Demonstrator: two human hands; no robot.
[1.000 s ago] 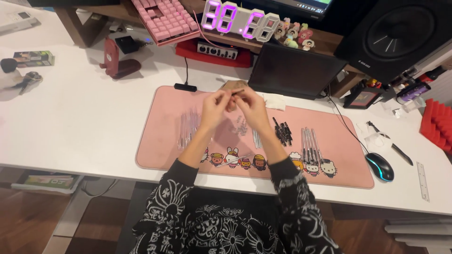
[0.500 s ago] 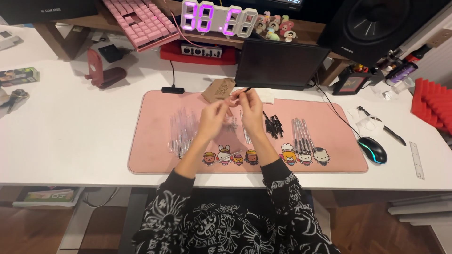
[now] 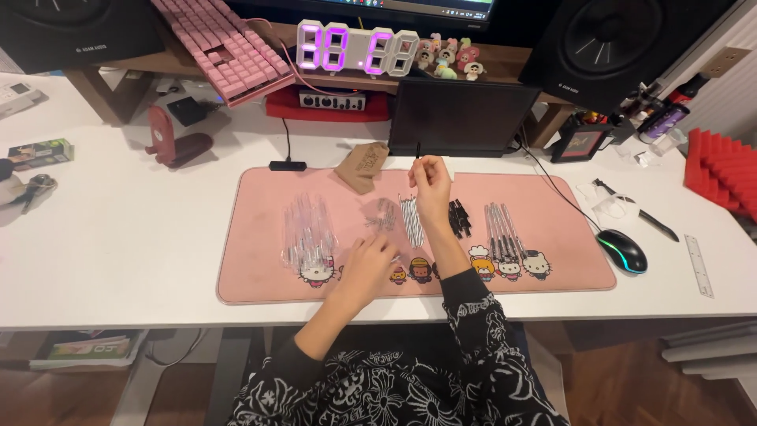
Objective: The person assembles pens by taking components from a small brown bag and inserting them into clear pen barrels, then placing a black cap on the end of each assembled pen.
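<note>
My right hand [image 3: 431, 188] is raised over the pink desk mat [image 3: 252, 268], pinching a thin dark pen part [image 3: 418, 150] upright between its fingertips. My left hand [image 3: 369, 267] is low on the mat, slightly blurred, with its fingers just below a small heap of tiny shiny springs [image 3: 382, 213]; I see nothing in it. Between the hands lies a bundle of thin metal refills [image 3: 410, 222]. A pile of clear plastic pen barrels [image 3: 307, 233] lies to the left. Small black caps [image 3: 459, 218] and a row of assembled pens [image 3: 503, 230] lie to the right.
A brown pouch [image 3: 363, 166] lies at the mat's back edge, before a dark tablet [image 3: 461, 117]. Behind are a glowing digital clock [image 3: 359, 47], a pink keyboard [image 3: 221, 47] and speakers. A mouse [image 3: 623, 251] and ruler [image 3: 699, 265] lie right, on the white desk [image 3: 102, 237].
The hands were together at the mat's middle. Now the left hand has dropped down to the mat near the springs, while the right stays up holding the thin part.
</note>
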